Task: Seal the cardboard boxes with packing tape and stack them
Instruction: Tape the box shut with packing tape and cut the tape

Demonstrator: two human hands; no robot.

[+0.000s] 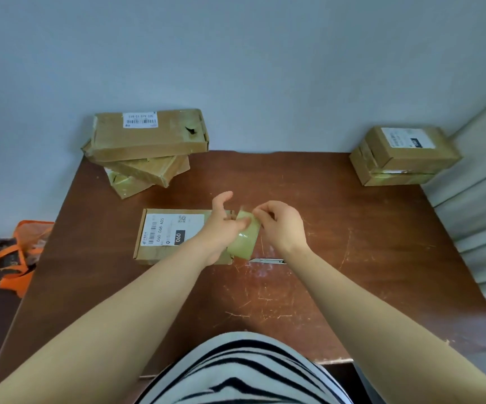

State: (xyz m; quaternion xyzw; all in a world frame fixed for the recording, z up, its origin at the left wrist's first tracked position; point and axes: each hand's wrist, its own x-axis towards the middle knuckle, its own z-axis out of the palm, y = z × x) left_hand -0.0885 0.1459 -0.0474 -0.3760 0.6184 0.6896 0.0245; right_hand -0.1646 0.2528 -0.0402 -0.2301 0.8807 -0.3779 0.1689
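Resting between both hands' fingers [243,221], tape roll [243,239]

On the flat brown cardboard box [160,252] lying in front of me, a white shipping label [173,230] reads "060 068-A05" along its length, and a black patch on it shows "060" in white. The label also carries a barcode and a small QR code. The top brown cardboard box of the left stack [148,135] has a white barcode label [140,120], its print too small for me to read. The label on the right-hand brown box [408,150] is blurred.
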